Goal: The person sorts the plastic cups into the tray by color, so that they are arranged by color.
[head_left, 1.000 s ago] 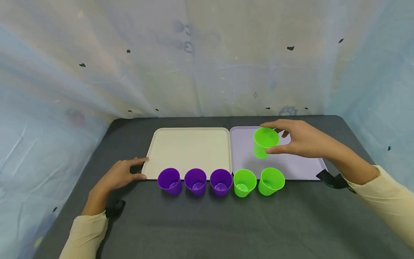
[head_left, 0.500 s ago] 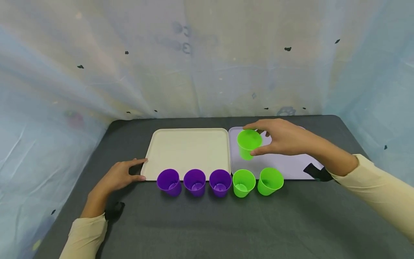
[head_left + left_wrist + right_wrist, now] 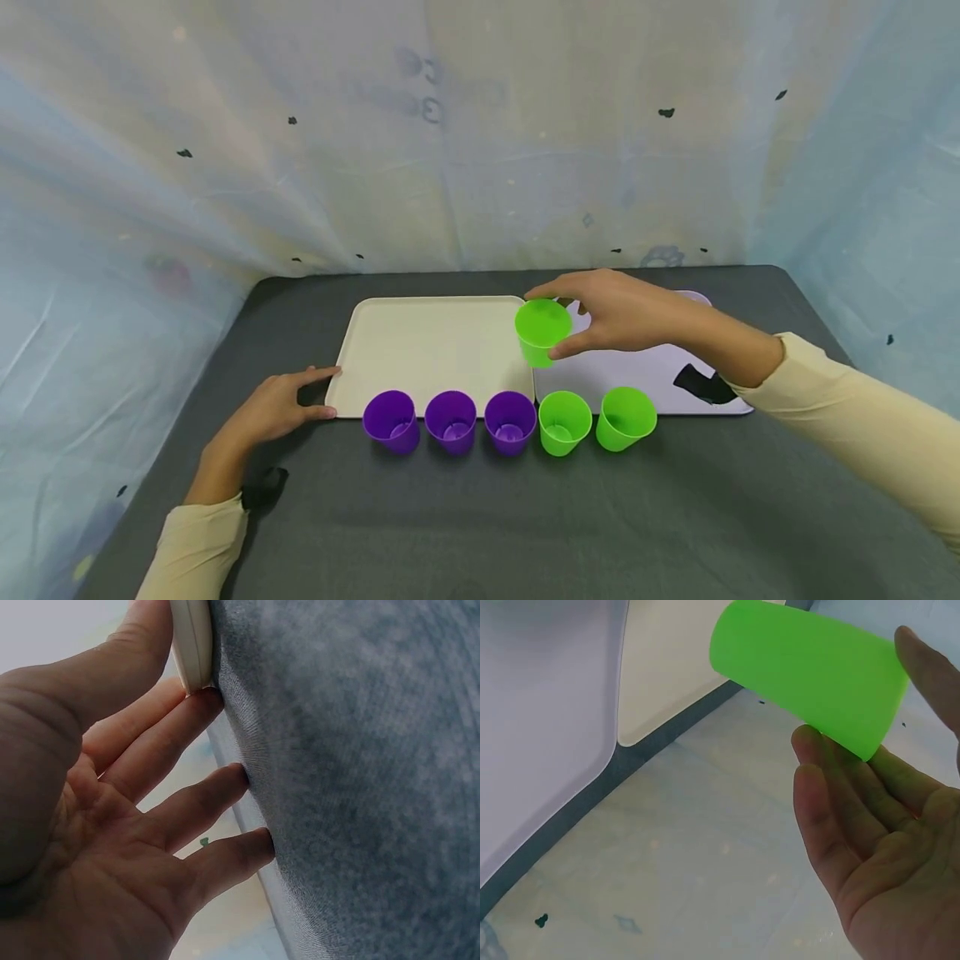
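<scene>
My right hand (image 3: 615, 310) grips a green cup (image 3: 538, 348) near its rim, between thumb and fingers. The cup is upright in the air, over the seam where the cream tray (image 3: 427, 350) meets the lilac tray (image 3: 600, 387). In the right wrist view the same green cup (image 3: 810, 675) shows from its side, with fingertips at the rim end. My left hand (image 3: 273, 406) rests at the cream tray's left edge with fingers extended. The left wrist view shows thumb and fingertips against the cream tray's rim (image 3: 193, 645), other fingertips touching the grey cloth.
Along the trays' front edge stands a row of cups: a left purple cup (image 3: 392, 423), a middle purple cup (image 3: 452, 423), a right purple cup (image 3: 511, 423), then a green cup (image 3: 565, 423) and another green cup (image 3: 626, 419). Grey cloth (image 3: 450, 533) covers the table; patterned sheeting (image 3: 487, 167) hangs behind.
My right hand has carried the green cup leftward, from above the lilac tray to the seam between the trays. The left hand keeps its place, and the row of cups is unchanged.
</scene>
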### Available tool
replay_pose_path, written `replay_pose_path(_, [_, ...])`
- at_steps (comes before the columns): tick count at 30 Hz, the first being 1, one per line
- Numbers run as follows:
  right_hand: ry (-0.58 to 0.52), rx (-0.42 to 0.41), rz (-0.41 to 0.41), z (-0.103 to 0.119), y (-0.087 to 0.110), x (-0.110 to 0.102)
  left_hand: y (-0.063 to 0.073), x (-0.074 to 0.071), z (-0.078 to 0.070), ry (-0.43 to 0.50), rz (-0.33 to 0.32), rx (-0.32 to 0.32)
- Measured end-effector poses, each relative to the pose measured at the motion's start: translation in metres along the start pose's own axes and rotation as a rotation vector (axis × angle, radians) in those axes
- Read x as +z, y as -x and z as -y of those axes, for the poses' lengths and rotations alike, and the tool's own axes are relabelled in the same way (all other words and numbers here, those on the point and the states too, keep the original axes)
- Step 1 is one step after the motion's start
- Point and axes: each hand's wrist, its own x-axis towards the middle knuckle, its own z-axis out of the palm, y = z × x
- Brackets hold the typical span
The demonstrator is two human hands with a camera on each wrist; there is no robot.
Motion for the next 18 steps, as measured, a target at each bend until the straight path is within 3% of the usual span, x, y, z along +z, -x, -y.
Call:
replay_pose_path(8, [-0.08, -0.007, 0.041, 0.005, -0.014, 0.008, -0.003, 0.002, 0.002, -0.004, -0.005, 0.008])
replay_pose_path(18, [-0.025, -0.036, 0.127, 0.003, -0.037, 0.033, -0.001, 0.005, 0.008, -0.003, -0.009, 0.012])
